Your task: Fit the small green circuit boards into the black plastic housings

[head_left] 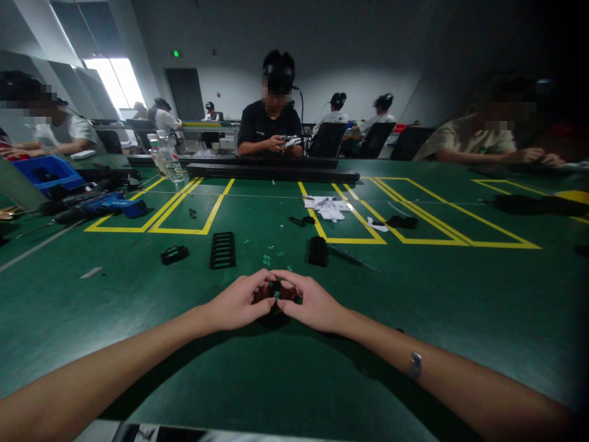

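Observation:
Over the green table (257, 380), my left hand (240, 302) and my right hand (316, 304) meet with fingertips close together. Their fingers curl around a small black part (275, 286), where a bit of shiny green shows between the thumbs. Most of that part is hidden by the fingers. Just beyond lie small shiny greenish pieces (267, 259). A black slotted frame (223, 250) and a small black assembly (175, 254) are to the left. To the right, a black ribbed block (318, 252) sits beside a thin screwdriver (353, 258).
Yellow tape lines mark the table. White paper scraps (327, 207) and small black parts (402, 221) lie farther back. A blue power drill (108, 205), blue bin (48, 174) and bottles (172, 164) stand left. Long black bars (273, 174) cross before a seated co-worker (267, 126).

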The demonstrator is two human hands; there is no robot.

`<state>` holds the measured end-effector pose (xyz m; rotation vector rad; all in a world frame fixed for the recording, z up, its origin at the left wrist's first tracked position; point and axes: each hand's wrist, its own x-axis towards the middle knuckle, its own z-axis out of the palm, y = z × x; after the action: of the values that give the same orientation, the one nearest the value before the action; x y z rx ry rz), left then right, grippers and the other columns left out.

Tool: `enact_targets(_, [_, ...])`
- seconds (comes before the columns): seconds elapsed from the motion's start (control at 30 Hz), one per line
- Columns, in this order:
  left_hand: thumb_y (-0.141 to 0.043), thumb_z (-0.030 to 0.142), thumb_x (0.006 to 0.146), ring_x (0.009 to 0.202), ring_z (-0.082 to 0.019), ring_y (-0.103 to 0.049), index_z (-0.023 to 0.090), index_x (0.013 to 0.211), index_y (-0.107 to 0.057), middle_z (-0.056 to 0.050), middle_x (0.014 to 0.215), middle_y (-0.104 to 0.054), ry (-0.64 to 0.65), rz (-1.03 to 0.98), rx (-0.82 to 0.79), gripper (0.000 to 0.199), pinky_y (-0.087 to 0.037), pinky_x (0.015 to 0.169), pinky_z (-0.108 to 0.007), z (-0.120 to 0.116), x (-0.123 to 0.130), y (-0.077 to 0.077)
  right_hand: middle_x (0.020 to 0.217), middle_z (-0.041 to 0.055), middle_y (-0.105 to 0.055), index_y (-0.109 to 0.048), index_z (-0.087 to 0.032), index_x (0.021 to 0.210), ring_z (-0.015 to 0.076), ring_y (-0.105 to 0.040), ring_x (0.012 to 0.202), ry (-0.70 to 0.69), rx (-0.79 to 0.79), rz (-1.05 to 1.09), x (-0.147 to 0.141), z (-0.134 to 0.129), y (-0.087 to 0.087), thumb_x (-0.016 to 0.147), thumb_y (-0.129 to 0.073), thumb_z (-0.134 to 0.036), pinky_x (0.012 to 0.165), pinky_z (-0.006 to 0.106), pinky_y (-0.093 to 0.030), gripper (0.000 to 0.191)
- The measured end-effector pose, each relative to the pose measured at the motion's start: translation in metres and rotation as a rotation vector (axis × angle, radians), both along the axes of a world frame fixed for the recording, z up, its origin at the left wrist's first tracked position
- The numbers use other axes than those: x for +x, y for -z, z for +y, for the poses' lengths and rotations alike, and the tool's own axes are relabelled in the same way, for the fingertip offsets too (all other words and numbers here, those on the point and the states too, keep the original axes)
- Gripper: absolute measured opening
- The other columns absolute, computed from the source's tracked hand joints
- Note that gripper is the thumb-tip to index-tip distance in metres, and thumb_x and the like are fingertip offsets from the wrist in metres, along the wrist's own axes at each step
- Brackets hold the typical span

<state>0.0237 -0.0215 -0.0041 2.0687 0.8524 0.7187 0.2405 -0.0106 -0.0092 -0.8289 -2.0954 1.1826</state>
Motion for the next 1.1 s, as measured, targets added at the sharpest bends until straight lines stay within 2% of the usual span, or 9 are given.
enact_targets(0.53, [-0.055,0.021,0.094,0.068,-0.01,-0.05,0.019,0.121,-0.052,0.004,0.081,-0.056,-0.001,0.009,-0.011,0.028,-0.039,0.063,-0.023,0.0003,-0.0002,-0.0003,0.09,0.0027,-0.07,-0.054,-0.019,0.14,0.0167,-0.064,0.075,0.0,0.024,0.005,0.0007,0.0011,0.0023,0.085,-0.062,-0.015,0.07,0.029,-0.051,0.057])
enact_targets(1.1, [-0.056,0.024,0.094,0.069,-0.011,-0.051,0.017,0.118,-0.053,0.002,0.083,-0.058,0.005,-0.003,-0.017,0.025,-0.04,0.064,-0.023,-0.0023,0.002,-0.0048,0.092,0.0036,-0.07,-0.054,-0.019,0.14,0.017,-0.063,0.077,0.005,0.018,0.013,0.0007,-0.0001,0.0005,0.085,-0.063,-0.016,0.071,0.029,-0.05,0.056])
